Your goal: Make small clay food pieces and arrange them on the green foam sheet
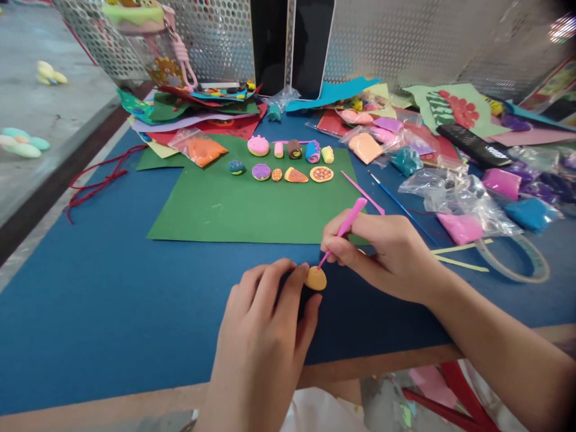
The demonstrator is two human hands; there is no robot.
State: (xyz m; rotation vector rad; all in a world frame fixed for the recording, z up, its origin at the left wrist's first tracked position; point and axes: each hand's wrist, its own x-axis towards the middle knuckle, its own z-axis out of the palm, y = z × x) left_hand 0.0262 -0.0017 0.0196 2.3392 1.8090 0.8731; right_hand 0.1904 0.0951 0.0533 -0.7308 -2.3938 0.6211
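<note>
Left hand (265,324) pinches 1 soft-looking orange clay disc (315,278) by its edge; right hand (382,255), fingers closed, holds a pink sculpting tool (344,228), tip seemingly touching it.

Head-worn view, looking down – forward, close over table (90,312)

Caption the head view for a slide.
Left hand steadies an orange clay disc while right hand works it with a pink tool.
</note>
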